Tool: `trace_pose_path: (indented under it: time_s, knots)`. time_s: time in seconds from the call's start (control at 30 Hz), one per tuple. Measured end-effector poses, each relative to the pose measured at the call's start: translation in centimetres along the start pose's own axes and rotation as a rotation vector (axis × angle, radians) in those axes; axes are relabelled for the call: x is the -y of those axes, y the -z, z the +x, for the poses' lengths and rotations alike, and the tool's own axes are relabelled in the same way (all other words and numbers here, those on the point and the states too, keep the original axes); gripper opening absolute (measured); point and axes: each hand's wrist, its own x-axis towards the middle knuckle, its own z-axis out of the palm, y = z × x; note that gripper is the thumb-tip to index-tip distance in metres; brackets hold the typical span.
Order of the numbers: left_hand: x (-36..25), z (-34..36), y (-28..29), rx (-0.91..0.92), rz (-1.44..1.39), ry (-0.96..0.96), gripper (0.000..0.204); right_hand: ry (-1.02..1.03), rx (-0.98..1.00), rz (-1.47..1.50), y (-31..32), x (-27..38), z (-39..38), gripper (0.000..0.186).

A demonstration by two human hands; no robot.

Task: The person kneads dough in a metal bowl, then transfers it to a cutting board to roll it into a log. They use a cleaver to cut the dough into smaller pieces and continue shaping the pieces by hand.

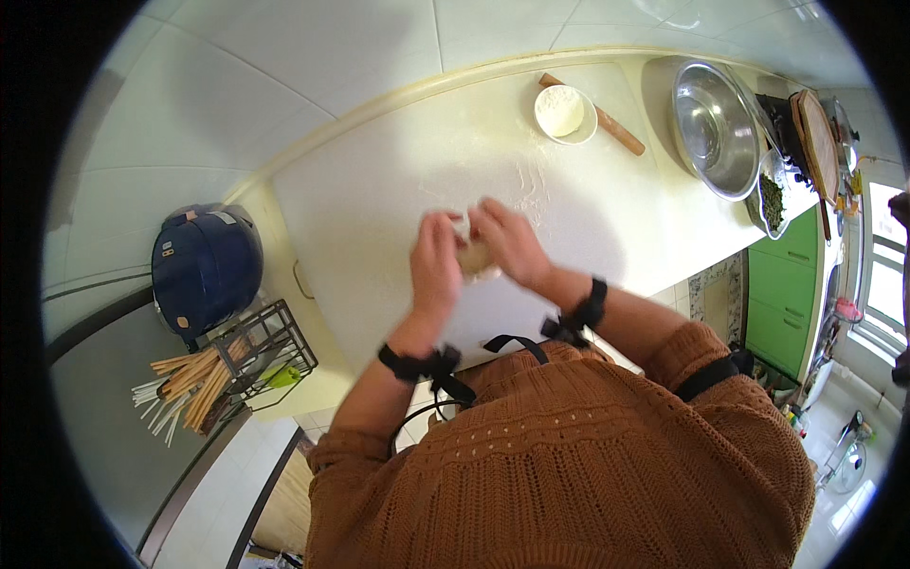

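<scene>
Dough (479,258): between left hand (437,264) and right hand (512,247), just above the near part of the white board (365,194).
Grip: both hands curled round the dough, pressing from either side; exact finger contact blurred.
Dough work: apparently gathered into one lump and being shaped; not yet rolled flat, by the look of it.
Rolling pin (621,136): lying untouched, beside the white bowl (574,141).
White bowl: holding pale flour (558,109).
Steel basin (711,114): on the tabletop (706,214), shiny bottom showing.
Bowl at right (778,232): holding dark green chopped stuff (773,201).
Wire rack (308,348): holding chopsticks (201,387).
</scene>
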Motion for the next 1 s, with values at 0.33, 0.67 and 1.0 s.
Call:
trace_pose_path:
  time_s: [0.33, 0.67, 1.0]
  knots:
    - [8.0, -0.4, -2.0, -0.376, 0.839, -0.703, 0.041, 0.867, -0.494, -0.731, -4.0, -5.7, 2.5, 0.03]
    - [3.0, 12.5, 0.1, -0.408, 1.051, -0.493, 0.026, 0.356, -0.62, -0.881, -3.6, 0.3, 13.3, 0.021]
    - [0.4, 12.2, 1.9, -0.074, 0.043, -0.064, 0.057, 0.202, -0.297, -0.507, -1.6, 3.1, 11.3, 0.045]
